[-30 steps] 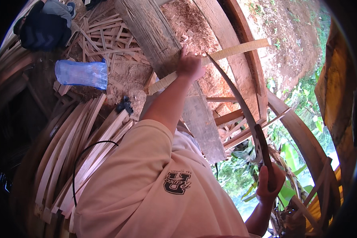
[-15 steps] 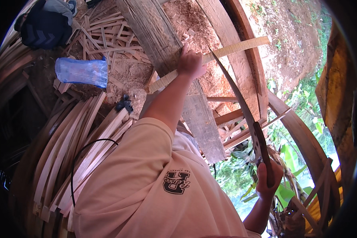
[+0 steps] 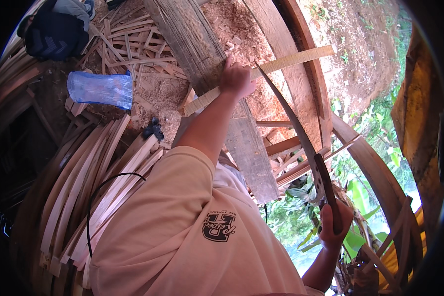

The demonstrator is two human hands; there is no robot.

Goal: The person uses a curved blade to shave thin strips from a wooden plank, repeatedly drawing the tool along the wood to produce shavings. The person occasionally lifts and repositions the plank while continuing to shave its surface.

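My left hand [image 3: 238, 80] is closed around a long pale wooden strip [image 3: 301, 58], pressing it down on a weathered plank [image 3: 190, 42]. The strip lies crosswise over the plank and sticks out far to the right. In my right hand [image 3: 336, 222], low at the right, is the dark handle of a handsaw [image 3: 293, 114]. Its narrow blade slants up and left, and its tip meets or overlaps the strip just right of my left hand. Whether the teeth are in the wood I cannot tell.
Loose offcuts [image 3: 128, 47] and sawdust cover the ground at the far left. A blue plastic-wrapped bundle [image 3: 101, 90] lies there, with long strips [image 3: 84, 187] stacked nearer me. A dark backpack [image 3: 54, 37] is at the upper left. Heavy beams [image 3: 311, 74] and plants are on the right.
The saw's tip has shifted slightly left and toward me along the strip. My left hand keeps its grip in the same place.
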